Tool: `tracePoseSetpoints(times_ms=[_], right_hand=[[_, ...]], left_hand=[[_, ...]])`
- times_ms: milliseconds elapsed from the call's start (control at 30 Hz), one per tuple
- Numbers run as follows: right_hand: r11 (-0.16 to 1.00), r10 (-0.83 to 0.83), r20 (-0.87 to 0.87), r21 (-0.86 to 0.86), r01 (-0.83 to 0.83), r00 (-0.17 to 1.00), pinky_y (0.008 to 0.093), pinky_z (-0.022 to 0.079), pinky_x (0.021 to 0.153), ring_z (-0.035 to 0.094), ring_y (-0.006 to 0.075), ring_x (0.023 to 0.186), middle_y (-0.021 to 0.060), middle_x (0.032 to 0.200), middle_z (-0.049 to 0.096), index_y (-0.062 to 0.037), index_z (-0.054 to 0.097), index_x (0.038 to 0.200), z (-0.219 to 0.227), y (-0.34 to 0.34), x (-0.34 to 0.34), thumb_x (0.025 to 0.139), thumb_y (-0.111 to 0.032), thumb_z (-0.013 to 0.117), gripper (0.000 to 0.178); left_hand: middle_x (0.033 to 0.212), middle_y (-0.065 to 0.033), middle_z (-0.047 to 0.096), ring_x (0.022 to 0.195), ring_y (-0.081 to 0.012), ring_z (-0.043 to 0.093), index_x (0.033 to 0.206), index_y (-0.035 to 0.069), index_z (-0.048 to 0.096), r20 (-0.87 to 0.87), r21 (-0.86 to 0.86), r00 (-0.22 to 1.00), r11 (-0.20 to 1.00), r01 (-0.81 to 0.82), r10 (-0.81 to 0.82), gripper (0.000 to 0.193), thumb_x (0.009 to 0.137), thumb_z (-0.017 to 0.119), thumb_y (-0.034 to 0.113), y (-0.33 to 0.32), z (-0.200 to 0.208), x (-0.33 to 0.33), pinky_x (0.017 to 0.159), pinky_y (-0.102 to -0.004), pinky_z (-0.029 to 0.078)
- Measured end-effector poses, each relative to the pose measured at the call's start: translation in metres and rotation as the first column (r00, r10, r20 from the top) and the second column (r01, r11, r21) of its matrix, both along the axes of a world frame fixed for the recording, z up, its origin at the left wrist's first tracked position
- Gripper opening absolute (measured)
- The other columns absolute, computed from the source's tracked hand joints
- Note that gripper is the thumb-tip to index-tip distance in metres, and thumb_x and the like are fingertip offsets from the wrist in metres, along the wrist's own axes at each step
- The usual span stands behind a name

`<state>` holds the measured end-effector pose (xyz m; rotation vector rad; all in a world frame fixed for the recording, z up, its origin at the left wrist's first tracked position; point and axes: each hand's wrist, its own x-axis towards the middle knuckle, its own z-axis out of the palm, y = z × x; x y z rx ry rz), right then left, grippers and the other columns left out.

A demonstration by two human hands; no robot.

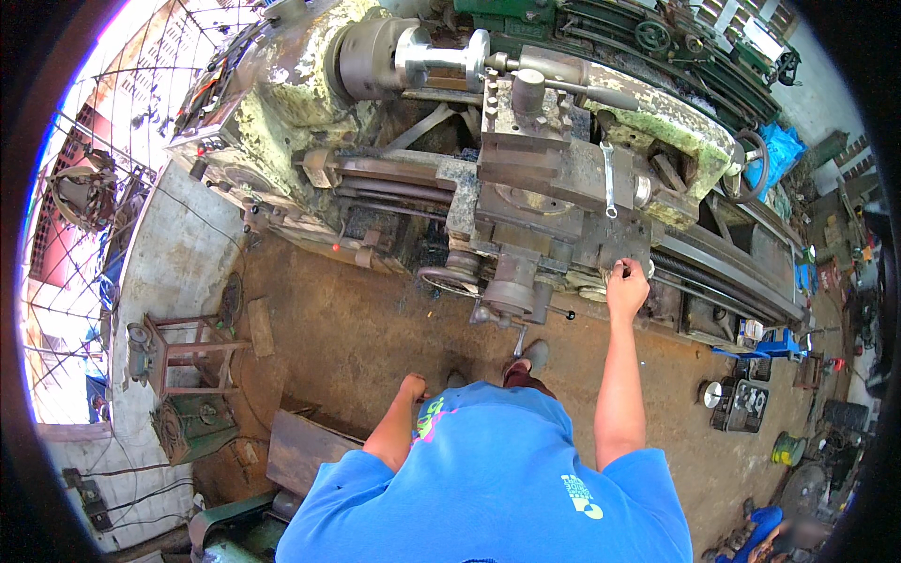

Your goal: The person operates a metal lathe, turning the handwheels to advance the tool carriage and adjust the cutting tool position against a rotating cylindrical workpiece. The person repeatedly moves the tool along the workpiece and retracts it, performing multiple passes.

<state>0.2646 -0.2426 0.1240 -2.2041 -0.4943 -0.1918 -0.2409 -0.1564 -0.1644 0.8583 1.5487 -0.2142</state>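
A large metal lathe stands before me, with a worn, paint-flaked headstock (282,94). Its chuck (369,58) grips a shiny flanged metal workpiece (434,58). Right of the chuck is the square tool post (527,108) on the carriage. An open-ended wrench (609,178) lies on the slide. My right hand (627,286) is over the carriage's front right edge, fingers pinched on a small dark thing that I cannot make out. By my side my left hand (413,385) hangs low with curled fingers, away from the machine; nothing shows in it.
Below the carriage are a handwheel (449,279) and a crank handle (519,340). A green machine (648,38) stands behind. To the left is a metal stand (197,352); to the right, a black tray (746,405). Another person (765,530) is at lower right.
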Motion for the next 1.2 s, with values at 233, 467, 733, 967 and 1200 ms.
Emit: tracePoseSetpoints(times_ms=[233, 467, 733, 967, 1200], right_hand=[[1.0, 0.0, -0.012, -0.013, 0.0, 1.0, 0.0397, 0.052, 0.066, 0.069, 0.0324, 0.069, 0.0187, 0.075, 0.069, -0.004, 0.071, 0.096, -0.005, -0.001, 0.002, 0.086, -0.018, 0.066, 0.018], [1.0, 0.004, 0.062, -0.023, -0.002, 0.998, 0.0418, 0.052, 0.067, 0.069, 0.0346, 0.07, 0.0189, 0.075, 0.069, -0.0053, 0.071, 0.096, -0.008, 0.0, 0.003, 0.086, -0.019, 0.066, 0.018], [0.995, 0.098, 0.037, -0.028, -0.097, 0.995, 0.0405, 0.053, 0.068, 0.069, 0.0331, 0.072, 0.0177, 0.077, 0.069, -0.0039, 0.069, 0.094, -0.003, -0.003, 0.0, 0.085, -0.018, 0.066, 0.017], [0.965, 0.247, 0.018, 0.091, -0.247, 0.969, 0.0408, 0.052, 0.067, 0.067, 0.0319, 0.069, 0.016, 0.076, 0.068, -0.0039, 0.069, 0.092, -0.005, -0.009, 0.006, 0.086, -0.017, 0.065, 0.015], [0.939, 0.332, 0.065, 0.075, -0.336, 0.941, 0.0428, 0.052, 0.067, 0.067, 0.034, 0.073, 0.0162, 0.082, 0.069, -0.0045, 0.069, 0.091, -0.007, -0.014, 0.011, 0.086, -0.016, 0.065, 0.013]], left_hand=[[0.086, -0.0203, 0.07, 0.066, -0.0301, 0.069, 0.122, 0.004, 0.061, 0.001, 0.077, 0.993, 0.99, 0.116, -0.116, 0.039, 0.084, 0.054, 0.004, -0.012, -0.019, -0.015, 0.047, -0.0432, 0.049], [0.082, -0.0193, 0.069, 0.063, -0.0296, 0.067, 0.112, 0.003, 0.066, -0.034, 0.126, 0.985, 0.977, 0.175, -0.172, 0.031, 0.084, 0.053, 0.005, -0.037, -0.019, -0.037, 0.05, -0.0452, 0.051], [0.088, -0.0108, 0.066, 0.061, -0.0245, 0.063, 0.117, 0.006, 0.059, -0.067, 0.117, 0.983, 0.98, -0.16, 0.169, 0.029, 0.092, 0.046, 0.01, -0.056, 0.036, -0.057, 0.047, -0.0387, 0.049], [0.084, -0.0091, 0.064, 0.059, -0.025, 0.066, 0.117, 0.01, 0.056, -0.109, 0.039, 0.912, 0.919, -0.393, 0.395, 0.027, 0.093, 0.044, 0.011, -0.125, 0.043, -0.039, 0.048, -0.0379, 0.047], [0.083, -0.0145, 0.068, 0.062, -0.0288, 0.067, 0.1, 0.005, 0.066, -0.195, 0.211, 0.91, 0.922, -0.325, 0.365, 0.021, 0.084, 0.053, 0.008, -0.156, -0.006, 0.027, 0.055, -0.0435, 0.052]])
